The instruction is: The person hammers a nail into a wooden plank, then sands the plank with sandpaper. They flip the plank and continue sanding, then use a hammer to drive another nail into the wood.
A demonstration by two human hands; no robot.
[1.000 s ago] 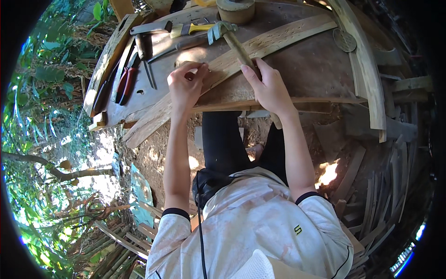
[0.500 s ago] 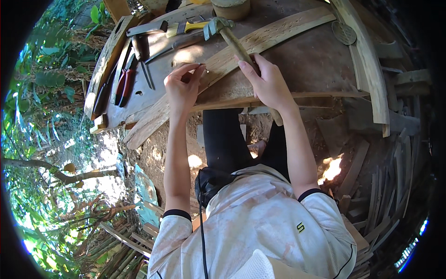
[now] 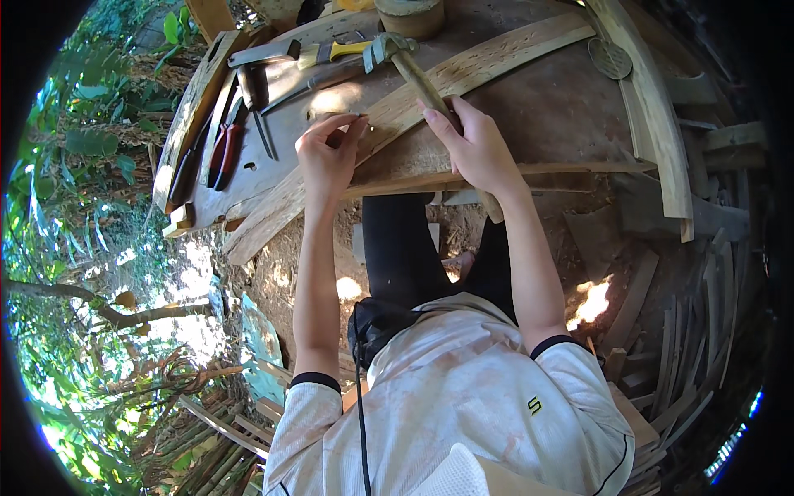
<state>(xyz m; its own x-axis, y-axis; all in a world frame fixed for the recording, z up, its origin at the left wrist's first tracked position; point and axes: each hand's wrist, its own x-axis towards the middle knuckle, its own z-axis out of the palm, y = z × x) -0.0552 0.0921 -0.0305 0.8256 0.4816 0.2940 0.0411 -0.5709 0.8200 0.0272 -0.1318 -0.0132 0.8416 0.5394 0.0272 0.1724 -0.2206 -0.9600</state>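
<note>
A claw hammer [image 3: 418, 76] with a worn wooden handle is in my right hand [image 3: 481, 147], its fingers wrapped round the shaft. The greenish metal head points away from me, above the worktable. To the left, my left hand [image 3: 327, 153] is closed in a pinch; a tiny dark tip shows at the fingertips, too small to name. Under both hands a long pitted wooden plank [image 3: 488, 62] lies slantwise across the table, its near left end reaching past the edge.
On the brown worktable [image 3: 571, 116] at the left lie red-handled pliers [image 3: 225, 155], a yellow-handled paintbrush [image 3: 331, 51] and a dark-headed hammer [image 3: 263, 53]. A round pot [image 3: 411, 18] stands at the back. A perforated oval disc [image 3: 610, 59] and a long board [image 3: 659, 107] lie right.
Hardly anything differs. My left hand has shifted very slightly, still pinched; my right hand keeps its hold on the claw hammer.
</note>
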